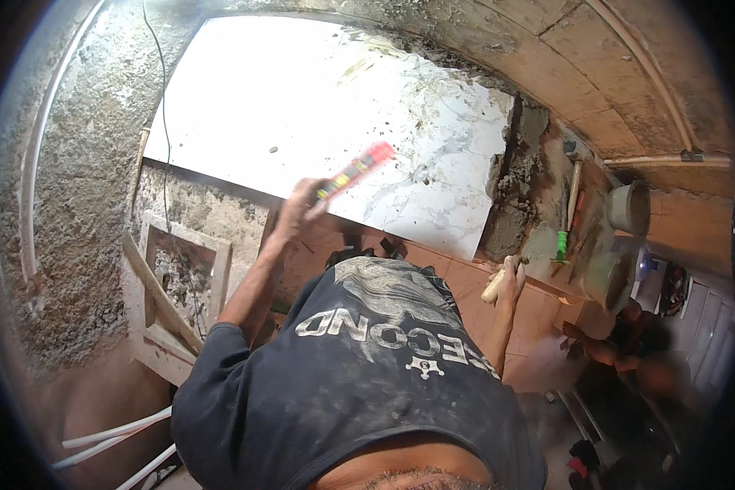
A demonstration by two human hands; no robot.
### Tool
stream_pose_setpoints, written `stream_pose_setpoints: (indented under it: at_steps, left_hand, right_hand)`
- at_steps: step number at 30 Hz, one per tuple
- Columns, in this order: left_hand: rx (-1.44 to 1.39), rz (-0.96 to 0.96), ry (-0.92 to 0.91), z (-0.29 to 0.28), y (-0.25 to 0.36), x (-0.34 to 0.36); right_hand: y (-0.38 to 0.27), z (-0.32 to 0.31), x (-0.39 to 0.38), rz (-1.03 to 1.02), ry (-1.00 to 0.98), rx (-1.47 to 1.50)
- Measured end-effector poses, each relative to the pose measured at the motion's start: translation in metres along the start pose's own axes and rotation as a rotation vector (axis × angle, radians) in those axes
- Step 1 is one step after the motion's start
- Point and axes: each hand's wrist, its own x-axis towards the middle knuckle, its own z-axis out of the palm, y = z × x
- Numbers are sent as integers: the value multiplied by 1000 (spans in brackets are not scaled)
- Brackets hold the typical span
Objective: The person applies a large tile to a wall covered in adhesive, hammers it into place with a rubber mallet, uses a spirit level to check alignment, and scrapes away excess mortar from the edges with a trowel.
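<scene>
My left hand [300, 206] is closed around one end of a small red spirit level [358, 170] with yellow and black parts, blurred by motion. The level is over a large white marble-patterned slab [253, 98], which is dusted with bits of mortar. My right hand [511, 279], off the slab's near right corner, grips a tool by its pale handle [492, 288]; its working end cannot be made out. Grey mortar [505, 224] lies along the slab's right edge.
Right of the mortar lie a wooden-handled mallet [575, 184] and a green-gripped tool [562, 243]. Two mortar-smeared buckets [631, 208] stand beyond. Another person [621, 347] is at the lower right. A pale frame [220, 282] leans at the left, and a cable [162, 73] hangs there.
</scene>
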Motion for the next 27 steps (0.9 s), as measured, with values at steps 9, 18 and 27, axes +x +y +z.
stream_pose_setpoints:
  at_steps: [9,18,27]
  left_hand:
    - [221,240,-620,32,23,18]
    - [290,315,-477,36,16,9]
    - [-78,-106,-323,27,21,-75]
  right_hand:
    - [-4,10,-6,-70,-52,-36]
    - [12,13,-27,-4,-34,-57]
    - [13,17,-26,27,-45,-67]
